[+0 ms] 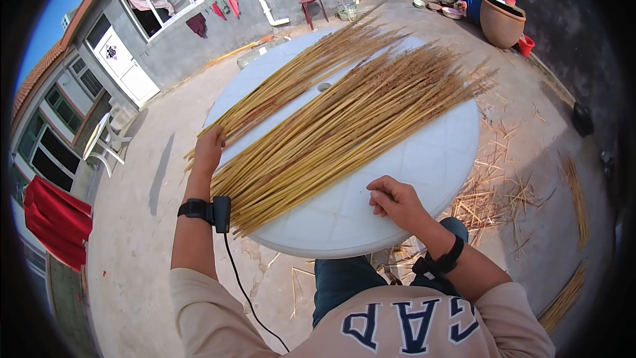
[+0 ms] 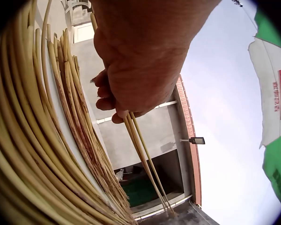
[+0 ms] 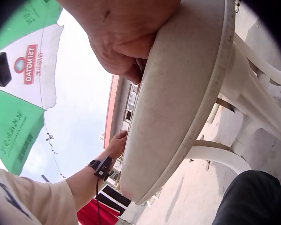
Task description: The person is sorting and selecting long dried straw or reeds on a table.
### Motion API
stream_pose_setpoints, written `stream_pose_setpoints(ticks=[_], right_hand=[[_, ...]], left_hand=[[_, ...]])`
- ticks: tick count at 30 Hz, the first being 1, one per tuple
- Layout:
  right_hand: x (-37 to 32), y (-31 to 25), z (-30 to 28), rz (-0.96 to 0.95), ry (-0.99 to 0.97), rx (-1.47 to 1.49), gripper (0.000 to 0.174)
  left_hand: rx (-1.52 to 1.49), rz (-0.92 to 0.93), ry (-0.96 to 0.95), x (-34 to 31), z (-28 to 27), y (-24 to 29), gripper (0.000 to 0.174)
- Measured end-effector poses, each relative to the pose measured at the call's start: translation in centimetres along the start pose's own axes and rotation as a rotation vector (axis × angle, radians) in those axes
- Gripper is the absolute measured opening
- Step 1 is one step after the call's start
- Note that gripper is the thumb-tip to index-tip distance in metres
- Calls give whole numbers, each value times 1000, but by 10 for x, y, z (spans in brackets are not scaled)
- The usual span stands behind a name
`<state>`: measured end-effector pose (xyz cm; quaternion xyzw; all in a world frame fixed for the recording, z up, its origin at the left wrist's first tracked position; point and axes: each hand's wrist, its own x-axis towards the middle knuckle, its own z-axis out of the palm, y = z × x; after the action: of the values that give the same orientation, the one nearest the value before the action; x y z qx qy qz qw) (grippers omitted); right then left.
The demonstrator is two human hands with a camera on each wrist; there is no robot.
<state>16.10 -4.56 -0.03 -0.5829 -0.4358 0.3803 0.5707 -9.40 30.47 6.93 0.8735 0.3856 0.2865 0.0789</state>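
Note:
Two bundles of long dry stalks lie across a round white table point(image 1: 324, 229): a wide bundle point(image 1: 344, 126) in the middle and a narrower one point(image 1: 285, 83) beyond it to the left. At the narrower bundle's cut ends is the left hand point(image 1: 209, 149); in the left wrist view that hand point(image 2: 136, 75) has its fingers curled round a few thin stalks point(image 2: 143, 152). The right hand point(image 1: 397, 204) is over the near right part of the table, fingers loosely curled, holding nothing visible. In the right wrist view this hand point(image 3: 126, 40) is by the tabletop point(image 3: 178, 89), its fingertips partly hidden.
Stalk scraps point(image 1: 490, 192) litter the ground right of the table, with small bundles point(image 1: 575, 202) farther right. A clay pot point(image 1: 502, 22) stands at the back right, a red stool point(image 1: 313, 12) by the wall, a white chair point(image 1: 106, 139) at left. A black cable point(image 1: 242, 275) hangs from the left wrist.

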Motion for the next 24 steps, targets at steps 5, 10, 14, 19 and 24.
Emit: stream_pose_setpoints(ticks=[5, 10, 14, 19, 24], right_hand=[[-1, -2, 1, -6, 16, -27, 14], [0, 1, 3, -4, 9, -51, 14], [0, 0, 4, -3, 13, -82, 14], [0, -2, 4, 19, 9, -73, 14], [-2, -7, 1, 48, 40, -33, 15]], left_hand=[[-65, 13, -164, -20, -8, 42, 19], [-14, 60, -418, -32, -21, 74, 22], [-3, -6, -312, -5, -17, 48, 23], [208, -75, -366, 33, 1, 24, 29], [299, 76, -321, 41, 58, -32, 38]])
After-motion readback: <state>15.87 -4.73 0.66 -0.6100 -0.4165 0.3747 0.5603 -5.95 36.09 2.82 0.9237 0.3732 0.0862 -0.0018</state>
